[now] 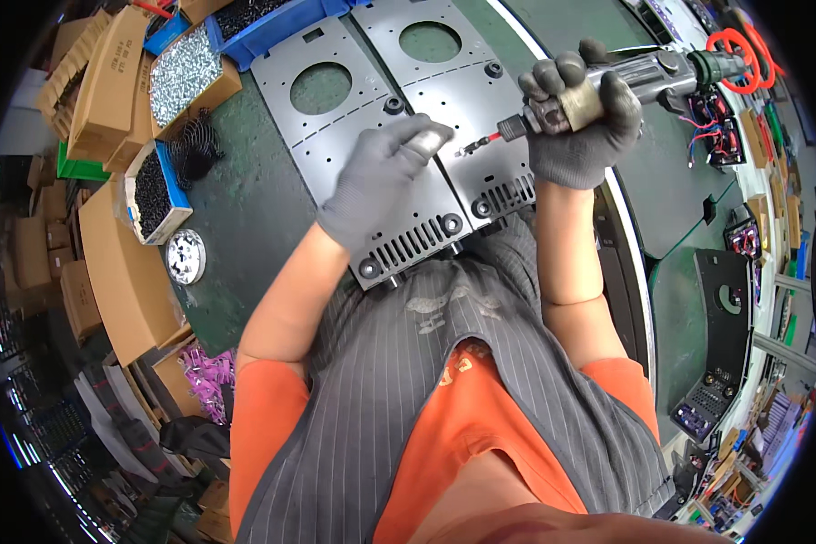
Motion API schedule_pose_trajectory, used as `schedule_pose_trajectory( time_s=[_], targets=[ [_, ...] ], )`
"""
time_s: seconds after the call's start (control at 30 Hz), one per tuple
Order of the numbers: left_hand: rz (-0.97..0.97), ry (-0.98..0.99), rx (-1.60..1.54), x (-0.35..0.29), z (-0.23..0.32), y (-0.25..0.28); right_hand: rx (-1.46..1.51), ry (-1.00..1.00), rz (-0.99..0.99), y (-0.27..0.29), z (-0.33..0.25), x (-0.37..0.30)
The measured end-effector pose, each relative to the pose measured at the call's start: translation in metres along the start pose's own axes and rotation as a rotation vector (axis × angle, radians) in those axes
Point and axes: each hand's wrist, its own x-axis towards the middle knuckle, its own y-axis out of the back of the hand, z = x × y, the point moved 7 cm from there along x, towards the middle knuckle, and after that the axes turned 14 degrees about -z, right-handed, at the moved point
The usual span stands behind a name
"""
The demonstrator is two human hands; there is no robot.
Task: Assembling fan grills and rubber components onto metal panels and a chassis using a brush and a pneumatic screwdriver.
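Two grey metal panels [335,140] lie side by side in front of me, each with a large round hole, a slotted near edge and black round feet [451,223]. My right hand [571,159], in a dark grey glove, is wrapped round an air screwdriver [646,80]. Its red-and-dark bit [482,143] points left above the right-hand panel; a small shiny piece shows at the tip, too small to name. Over the left-hand panel, my gloved left hand [372,177] is closed, fingertips pinched together close to that tip. Whatever it holds is hidden.
To the left stand a carton of silvery screws [183,74], a box of black screws [154,193] and a round white dish [185,257]. A blue bin [263,32] borders the panels' far end. A red coiled hose [743,62] trails from the screwdriver. A black panel [723,317] lies at right.
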Motion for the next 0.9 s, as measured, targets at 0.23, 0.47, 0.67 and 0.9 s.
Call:
schedule_pose_trajectory(
  time_s=[0.23, 0.47, 0.67, 0.9],
  targets=[
    [-0.043, 0.236, 1.039, 0.04, -0.01, 0.029, -0.1, -0.043, 0.044, 0.024, 0.011, 0.005],
    [0.019, 0.34, 1.067, 0.058, -0.015, 0.052, -0.284, -0.081, 0.052, 0.027, 0.021, 0.015],
    [0.003, 0.321, 1.016, 0.06, -0.022, 0.05, -0.551, -0.183, 0.026, 0.02, 0.042, 0.037],
    [-0.002, 0.371, 1.055, 0.07, -0.025, 0.048, -0.667, -0.192, -0.025, 0.028, 0.081, 0.055]
  ],
)
